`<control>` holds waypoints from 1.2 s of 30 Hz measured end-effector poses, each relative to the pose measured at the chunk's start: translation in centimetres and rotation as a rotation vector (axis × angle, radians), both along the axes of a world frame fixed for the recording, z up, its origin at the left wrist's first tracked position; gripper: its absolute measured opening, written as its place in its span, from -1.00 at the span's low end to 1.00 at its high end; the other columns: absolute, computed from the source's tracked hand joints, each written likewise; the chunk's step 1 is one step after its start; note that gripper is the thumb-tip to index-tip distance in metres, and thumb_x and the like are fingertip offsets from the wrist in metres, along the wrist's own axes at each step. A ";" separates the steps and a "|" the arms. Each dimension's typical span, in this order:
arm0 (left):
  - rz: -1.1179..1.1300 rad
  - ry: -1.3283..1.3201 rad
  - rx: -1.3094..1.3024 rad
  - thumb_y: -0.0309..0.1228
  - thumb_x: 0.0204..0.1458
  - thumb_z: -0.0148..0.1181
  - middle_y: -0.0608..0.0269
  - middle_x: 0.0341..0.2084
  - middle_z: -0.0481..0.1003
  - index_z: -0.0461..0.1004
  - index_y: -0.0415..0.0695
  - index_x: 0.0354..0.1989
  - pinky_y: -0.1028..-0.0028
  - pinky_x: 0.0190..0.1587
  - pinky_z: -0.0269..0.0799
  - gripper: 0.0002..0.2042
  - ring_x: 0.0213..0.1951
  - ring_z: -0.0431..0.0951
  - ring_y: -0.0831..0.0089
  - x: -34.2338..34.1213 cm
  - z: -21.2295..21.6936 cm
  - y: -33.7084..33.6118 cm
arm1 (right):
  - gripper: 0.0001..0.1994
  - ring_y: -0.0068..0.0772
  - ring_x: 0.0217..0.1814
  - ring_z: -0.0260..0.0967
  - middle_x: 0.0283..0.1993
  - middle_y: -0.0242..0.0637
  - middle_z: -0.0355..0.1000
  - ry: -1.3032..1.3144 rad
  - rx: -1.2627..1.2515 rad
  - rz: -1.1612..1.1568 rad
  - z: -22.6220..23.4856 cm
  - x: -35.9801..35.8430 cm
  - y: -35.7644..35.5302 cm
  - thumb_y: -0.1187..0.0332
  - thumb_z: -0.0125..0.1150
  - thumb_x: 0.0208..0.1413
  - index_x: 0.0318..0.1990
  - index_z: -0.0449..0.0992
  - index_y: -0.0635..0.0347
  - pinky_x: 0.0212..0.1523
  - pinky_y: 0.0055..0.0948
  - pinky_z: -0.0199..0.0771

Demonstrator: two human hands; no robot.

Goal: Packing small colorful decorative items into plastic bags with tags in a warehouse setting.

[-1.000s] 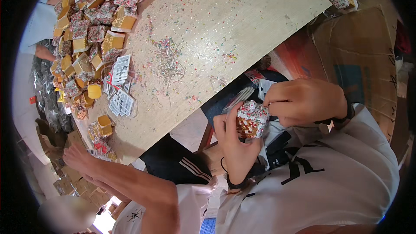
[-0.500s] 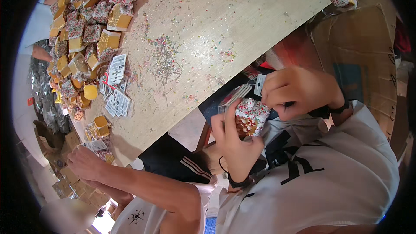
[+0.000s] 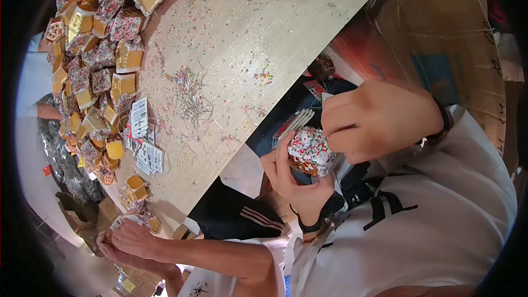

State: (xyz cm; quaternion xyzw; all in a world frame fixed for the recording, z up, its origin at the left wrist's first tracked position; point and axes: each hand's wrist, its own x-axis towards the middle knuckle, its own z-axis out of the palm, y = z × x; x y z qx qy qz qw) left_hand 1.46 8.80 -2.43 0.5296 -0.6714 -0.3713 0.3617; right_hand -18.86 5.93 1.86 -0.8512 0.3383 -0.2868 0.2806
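My left hand [image 3: 300, 184] holds a small house-shaped ornament [image 3: 311, 146] from below and the side. White coating with red, green and white beads covers its top, and a brown base shows beneath. Close against its right side is my right hand [image 3: 379, 124], its fingers curled into a pinch. What they grip is hidden behind the knuckles; a pale sliver of card shows beside the index finger. Just beyond the ornament, over dark cloth, rests a stack of thin cards [image 3: 296, 122] seen edge-on.
A pale table [image 3: 231, 33] strewn with beads bears a heap of thin metal wires [image 3: 195, 102], printed tags [image 3: 148, 157] and a large pile of beaded house ornaments [image 3: 102, 80]. A cardboard box [image 3: 440, 33] stands right. At lower left, a co-worker's hands [image 3: 129, 239] work by the table edge.
The view has shifted, moving the table contents left. My right hand has turned and covers most of the card that showed beside it. The ornament has tilted, showing more beaded top.
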 end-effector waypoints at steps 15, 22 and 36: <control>-0.153 0.013 0.141 -0.54 -0.45 0.22 0.20 -0.39 0.28 0.46 -0.19 -0.05 0.59 -0.31 0.25 -0.43 -0.42 0.35 0.45 0.2 0.4 -0.1 | -0.87 -0.20 -0.32 0.41 -0.45 -0.21 0.34 0.244 0.027 0.004 1.1 -0.3 1.2 0.43 0.15 -0.19 -0.43 0.42 0.25 -0.39 -0.29 0.44; -0.290 0.184 0.319 -0.53 -0.42 0.25 0.17 -0.36 0.32 0.45 -0.26 -0.06 0.56 -0.20 0.27 -0.45 -0.31 0.39 0.40 1.9 0.1 -0.2 | -0.90 -0.24 -0.38 0.43 -0.41 -0.23 0.42 -0.247 0.315 0.132 -1.6 -1.9 0.8 0.42 0.17 0.03 -0.34 0.47 0.25 -0.37 -0.37 0.45; -0.577 0.068 0.355 -0.56 -0.42 0.26 0.16 -0.33 0.32 0.41 -0.23 -0.01 0.51 -0.19 0.29 -0.40 -0.30 0.38 0.36 3.7 0.4 -1.3 | -0.70 -0.39 -0.36 0.39 -0.29 -0.26 0.35 -0.502 0.839 0.248 -4.7 0.7 1.3 0.31 0.43 -0.14 -0.27 0.50 0.24 -0.35 -0.51 0.41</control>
